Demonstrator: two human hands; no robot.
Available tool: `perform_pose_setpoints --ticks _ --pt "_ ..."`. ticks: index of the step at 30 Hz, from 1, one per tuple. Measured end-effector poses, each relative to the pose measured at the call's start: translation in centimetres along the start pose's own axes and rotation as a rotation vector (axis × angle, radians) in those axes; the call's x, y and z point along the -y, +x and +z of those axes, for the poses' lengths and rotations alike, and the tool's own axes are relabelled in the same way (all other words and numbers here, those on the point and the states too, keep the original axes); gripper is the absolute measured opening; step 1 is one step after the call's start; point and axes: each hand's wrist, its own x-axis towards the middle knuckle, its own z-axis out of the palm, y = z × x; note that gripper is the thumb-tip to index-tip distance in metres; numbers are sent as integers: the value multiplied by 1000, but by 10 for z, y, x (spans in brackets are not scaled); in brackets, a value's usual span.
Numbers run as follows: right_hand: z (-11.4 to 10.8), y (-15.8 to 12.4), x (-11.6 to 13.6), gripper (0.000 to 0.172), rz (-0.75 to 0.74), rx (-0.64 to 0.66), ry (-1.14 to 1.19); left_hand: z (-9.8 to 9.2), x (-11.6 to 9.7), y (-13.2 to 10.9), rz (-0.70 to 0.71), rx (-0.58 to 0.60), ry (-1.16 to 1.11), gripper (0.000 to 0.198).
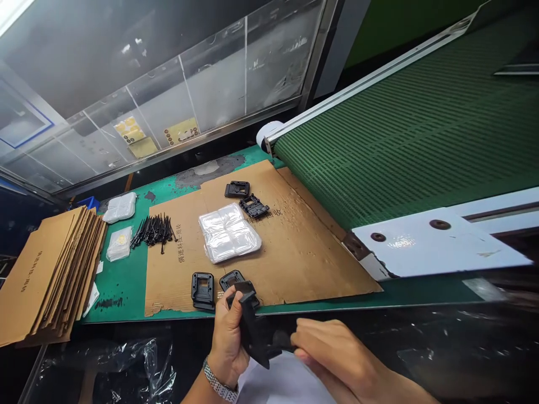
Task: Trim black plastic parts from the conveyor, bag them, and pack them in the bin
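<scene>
My left hand (229, 334), with a metal watch at its wrist, is wrapped round a dark black part (252, 328) in front of the table edge. Right of it, my right hand (332, 350) has its fingers pinched together at a small dark piece (281, 340), blurred, beside the black part. Just beyond my left hand, a black plastic housing (231, 278) lies partly hidden on the cardboard sheet (295, 269). Another black housing (202, 290) lies to its left. A stack of clear plastic bags (230, 233) rests mid-sheet.
Two more black parts (237, 189) (254, 206) lie at the back of the sheet. Black screw-like pieces (155, 230) and smaller bag packs (120, 207) are at left, beside stacked cardboard (46, 269). A green conveyor (412, 129) slopes up at right.
</scene>
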Motion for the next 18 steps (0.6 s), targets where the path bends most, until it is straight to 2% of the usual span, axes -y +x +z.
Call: perform_pose_setpoints --ticks 2,4,7,11,13,17,18 --pt "3 4 -1 33 113 -70 -13 0 3 -1 48 -18 -7 47" --pt "8 8 -1 34 191 -69 -28 0 4 -2 104 -9 1 45" --pt "12 9 1 35 258 -47 -54 -1 4 -5 156 24 31 45" --pt "13 8 -3 36 292 -63 -115 -8 5 -5 140 50 35 45" --pt "15 9 -10 36 338 -39 -144 -12 6 -3 73 107 14 42" --pt "26 5 -46 37 530 52 -191 -16 0 -1 -285 436 -41 51" --pt "30 0 -60 36 574 54 -210 -15 -2 -1 -353 485 -66 52"
